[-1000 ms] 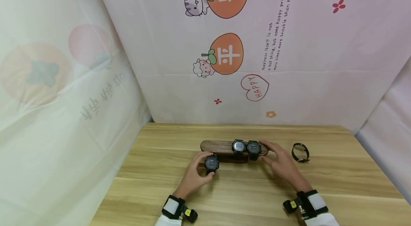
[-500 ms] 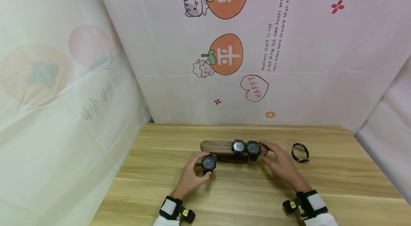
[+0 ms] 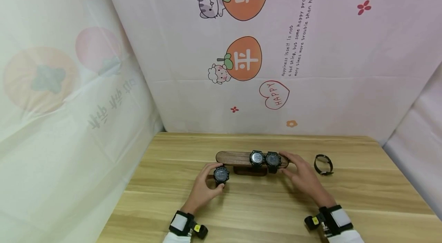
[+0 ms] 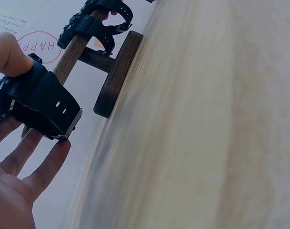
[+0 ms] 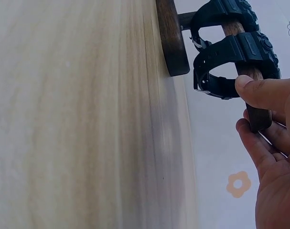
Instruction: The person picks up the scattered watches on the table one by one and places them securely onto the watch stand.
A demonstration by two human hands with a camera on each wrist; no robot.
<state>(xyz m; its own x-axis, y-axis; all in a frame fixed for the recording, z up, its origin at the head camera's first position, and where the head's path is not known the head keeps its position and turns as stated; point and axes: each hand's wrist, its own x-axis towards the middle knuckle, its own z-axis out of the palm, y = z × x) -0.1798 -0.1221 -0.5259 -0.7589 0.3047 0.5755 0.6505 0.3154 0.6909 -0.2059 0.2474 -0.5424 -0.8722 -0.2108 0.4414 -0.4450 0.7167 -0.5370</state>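
My left hand (image 3: 202,188) pinches a black digital watch (image 3: 221,174) between thumb and fingers, in front of the left end of a dark wooden T-shaped watch stand (image 3: 233,158). The held watch's strap (image 4: 54,102) is buckled into a loop in the left wrist view. Two black watches sit side by side on the bar's right half: one with a pale dial (image 3: 257,157), one with a darker dial (image 3: 273,159). With thumb and fingers, my right hand (image 3: 305,177) grips the bar's right end (image 5: 259,118). The stand's base (image 3: 250,171) rests on the table.
A further black watch (image 3: 323,164) lies on the wood-grain table (image 3: 262,212), right of my right hand. Behind the table hangs a white printed cloth (image 3: 193,101); another cloth (image 3: 76,139) closes off the left side.
My left hand has shifted slightly left with the watch, uncovering the left end of the stand's base. My right hand, the stand and the two watches on it stay in place.
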